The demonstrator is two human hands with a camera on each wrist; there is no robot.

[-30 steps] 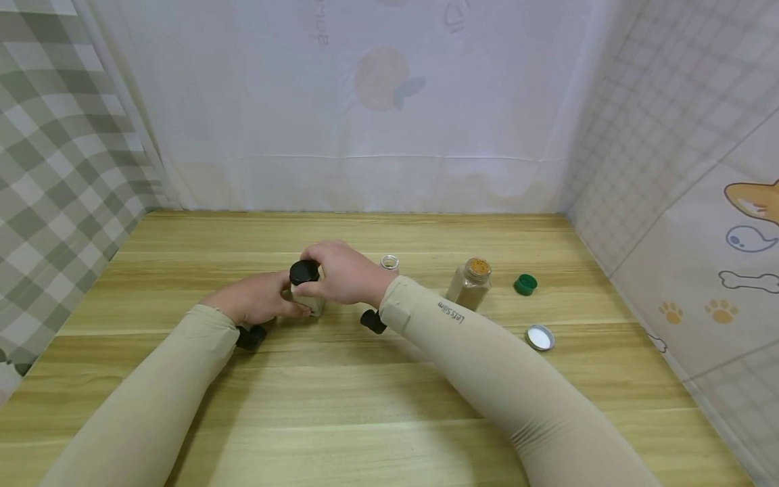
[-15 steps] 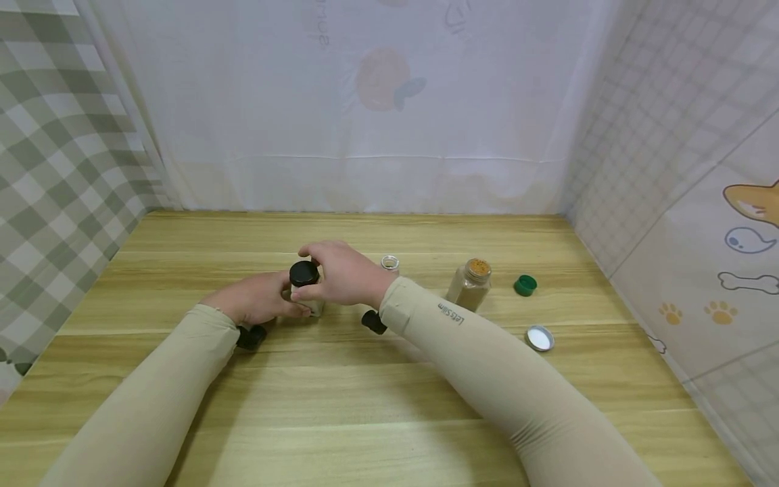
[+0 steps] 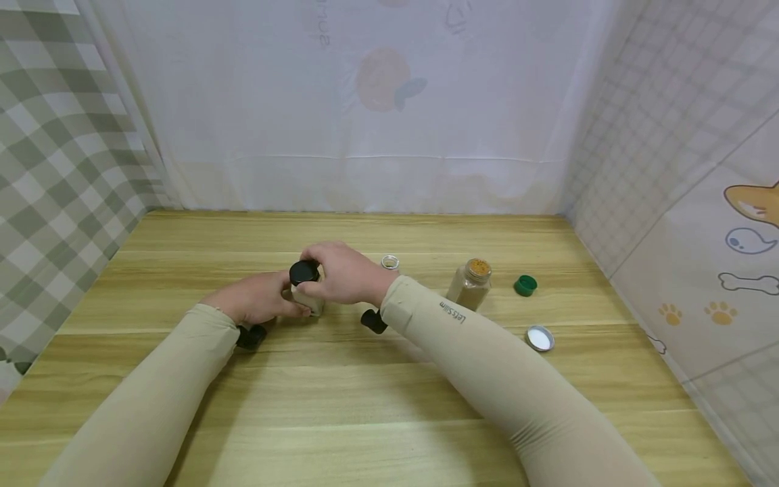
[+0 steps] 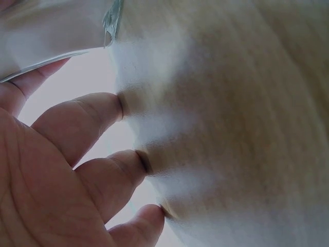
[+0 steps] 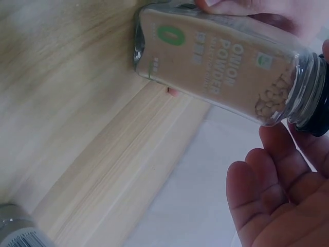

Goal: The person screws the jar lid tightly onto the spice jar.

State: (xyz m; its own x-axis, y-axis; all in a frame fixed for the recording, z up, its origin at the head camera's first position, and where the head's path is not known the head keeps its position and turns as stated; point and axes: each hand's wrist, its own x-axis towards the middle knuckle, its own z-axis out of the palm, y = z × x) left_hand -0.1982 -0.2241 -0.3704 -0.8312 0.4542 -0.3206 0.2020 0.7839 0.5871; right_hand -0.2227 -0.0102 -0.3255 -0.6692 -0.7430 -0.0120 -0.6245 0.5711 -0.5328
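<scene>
A clear glass onion powder jar [image 5: 205, 62] stands on the wooden table with a black lid [image 3: 304, 272] on its mouth. My left hand [image 3: 258, 297] holds the jar low on its body. In the left wrist view the other left fingers [image 4: 85, 121] reach down to the tabletop, beside the jar's base [image 4: 51, 31]. From the other side my right hand [image 3: 347, 274] grips the black lid between thumb and fingers. The right wrist view shows several right fingers [image 5: 257, 190] curved below the lid, clear of the glass.
A lidless jar [image 3: 390, 262] is partly hidden behind my right wrist. Farther right stands an uncapped jar of brown powder [image 3: 470, 287], near a green cap [image 3: 525, 285] and an upturned lid with a white inside [image 3: 539, 337]. Cloth hangs around the table [image 3: 304, 433].
Half a second ago the right fingers had spread away from the lid; now they have closed around it again. The left hand and the jar stay in place.
</scene>
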